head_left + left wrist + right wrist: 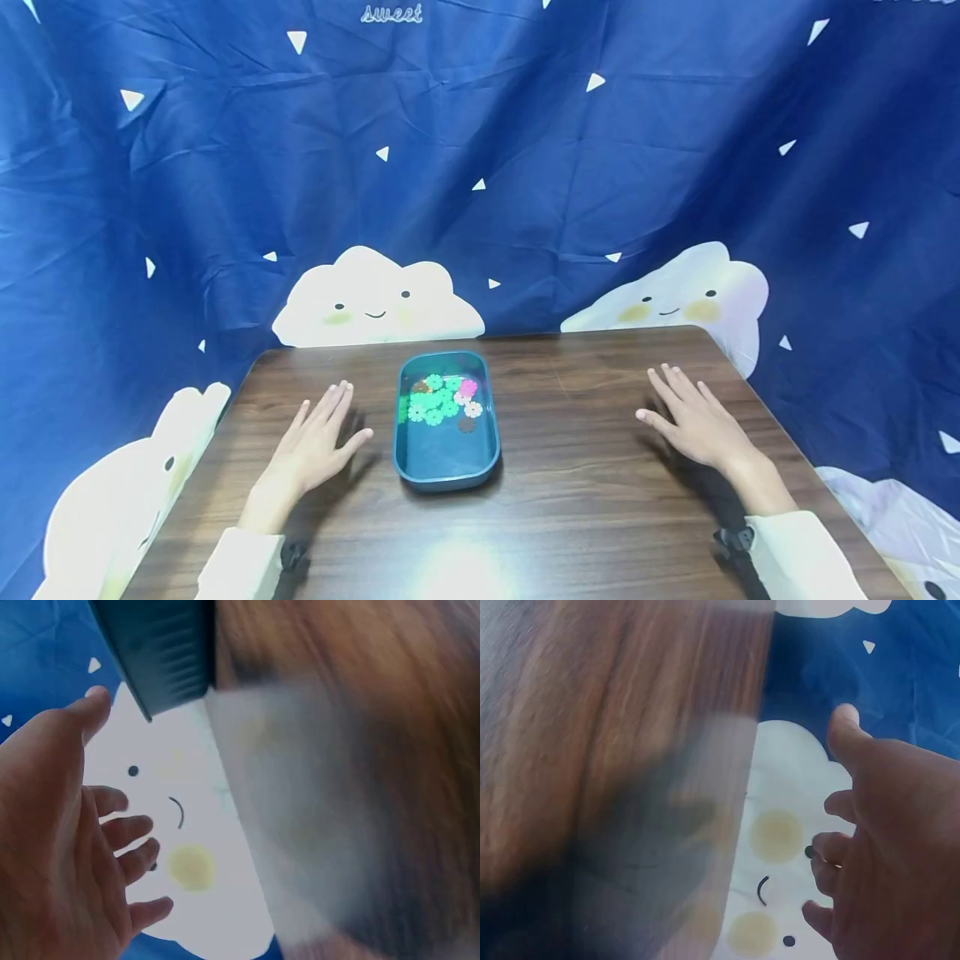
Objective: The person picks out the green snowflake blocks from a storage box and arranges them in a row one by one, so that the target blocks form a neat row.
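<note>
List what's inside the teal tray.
The tray holds small flower-shaped pieces: mostly green, some pink, white and brown. Whatever lies beneath the clustered pieces is hidden.

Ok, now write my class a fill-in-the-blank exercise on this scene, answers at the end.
1. The tray lies between the left hand and the right hand, nearer the ____ one.
2. Most flower-shaped pieces in the tray are ____.
3. The cloth behind the table is mainly ____.
Missing words: left; green; blue.
</note>
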Available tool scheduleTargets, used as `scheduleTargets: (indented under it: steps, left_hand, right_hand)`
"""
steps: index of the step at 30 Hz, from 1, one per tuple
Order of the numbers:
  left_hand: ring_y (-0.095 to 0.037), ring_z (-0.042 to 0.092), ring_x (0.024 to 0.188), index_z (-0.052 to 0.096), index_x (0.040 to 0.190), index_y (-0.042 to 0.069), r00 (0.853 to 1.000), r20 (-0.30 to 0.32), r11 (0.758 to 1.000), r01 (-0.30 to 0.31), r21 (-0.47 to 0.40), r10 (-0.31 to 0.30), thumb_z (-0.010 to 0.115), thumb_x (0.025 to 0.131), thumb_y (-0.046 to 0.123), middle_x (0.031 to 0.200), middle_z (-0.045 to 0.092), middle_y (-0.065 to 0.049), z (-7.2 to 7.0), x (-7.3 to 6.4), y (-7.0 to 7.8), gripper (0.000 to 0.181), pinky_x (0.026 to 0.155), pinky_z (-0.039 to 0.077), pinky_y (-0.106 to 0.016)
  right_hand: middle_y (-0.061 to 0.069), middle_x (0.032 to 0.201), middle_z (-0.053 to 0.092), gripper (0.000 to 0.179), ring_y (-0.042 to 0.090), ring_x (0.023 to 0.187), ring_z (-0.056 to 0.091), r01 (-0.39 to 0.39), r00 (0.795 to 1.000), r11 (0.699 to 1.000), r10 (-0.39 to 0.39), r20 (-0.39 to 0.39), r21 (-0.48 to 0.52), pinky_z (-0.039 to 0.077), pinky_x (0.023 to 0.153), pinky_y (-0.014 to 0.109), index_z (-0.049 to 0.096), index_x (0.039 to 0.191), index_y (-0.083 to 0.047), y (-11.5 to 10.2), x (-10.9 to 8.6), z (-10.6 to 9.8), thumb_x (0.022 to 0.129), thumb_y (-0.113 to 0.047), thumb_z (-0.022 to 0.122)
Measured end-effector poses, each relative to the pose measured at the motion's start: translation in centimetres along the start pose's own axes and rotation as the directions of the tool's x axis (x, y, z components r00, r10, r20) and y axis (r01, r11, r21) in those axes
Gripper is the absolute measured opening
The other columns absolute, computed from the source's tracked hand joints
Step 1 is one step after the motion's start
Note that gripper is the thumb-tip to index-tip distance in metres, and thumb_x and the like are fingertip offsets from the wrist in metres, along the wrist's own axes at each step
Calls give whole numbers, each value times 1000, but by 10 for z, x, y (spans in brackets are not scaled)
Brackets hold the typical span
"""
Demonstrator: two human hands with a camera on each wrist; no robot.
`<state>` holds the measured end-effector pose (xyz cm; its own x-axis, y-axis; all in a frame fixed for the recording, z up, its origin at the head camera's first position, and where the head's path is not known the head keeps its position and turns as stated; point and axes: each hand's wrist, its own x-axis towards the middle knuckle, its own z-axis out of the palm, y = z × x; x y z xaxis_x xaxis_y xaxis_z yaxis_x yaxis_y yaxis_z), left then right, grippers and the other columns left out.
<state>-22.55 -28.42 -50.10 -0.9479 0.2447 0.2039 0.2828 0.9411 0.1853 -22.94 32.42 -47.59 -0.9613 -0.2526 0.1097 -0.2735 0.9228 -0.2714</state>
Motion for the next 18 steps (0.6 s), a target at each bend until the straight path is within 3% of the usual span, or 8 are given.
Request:
scheduleTargets:
  steps: [4,8,11,14,18]
  left_hand:
    - [-42,55,145,51,156,0,997,-65,999,-46,25,48,62,106,47,157,57,-23,-5,1,7,69,124,40,-60]
    - [-42,74,116,70,136,3,976,-186,991,-100,85,114,69,103,33,128,75,-21,-7,5,19,45,98,61,-57]
    - [-35,79,97,77,119,6,949,-266,983,-140,117,167,73,99,26,108,81,-14,-7,7,28,28,79,65,-52]
    - [-30,79,86,80,106,8,932,-305,979,-170,109,196,75,96,19,96,81,-8,-7,9,37,15,68,64,-49]
    - [-30,80,84,82,106,9,926,-319,979,-190,71,203,75,96,14,96,82,-7,-9,9,51,13,66,64,-50]
  right_hand:
    - [30,155,53,74,52,143,52,-2,999,1000,2,-34,-18,44,113,71,51,155,2,-13,6,-4,106,-53,60]
    - [16,115,80,50,40,105,77,24,996,1000,-26,-90,-14,59,87,64,71,136,-4,-28,18,-5,101,-40,72]
    - [1,91,81,31,23,84,77,55,991,998,-53,-125,13,61,75,54,77,122,-10,-42,31,-5,97,-29,77]
    - [-7,83,76,17,13,77,71,87,986,995,-80,-148,40,58,68,46,79,110,-15,-58,42,-4,96,-24,77]
    - [-11,80,73,4,8,74,67,132,979,989,-120,-162,64,57,66,41,78,97,-19,-80,57,-1,96,-23,76]
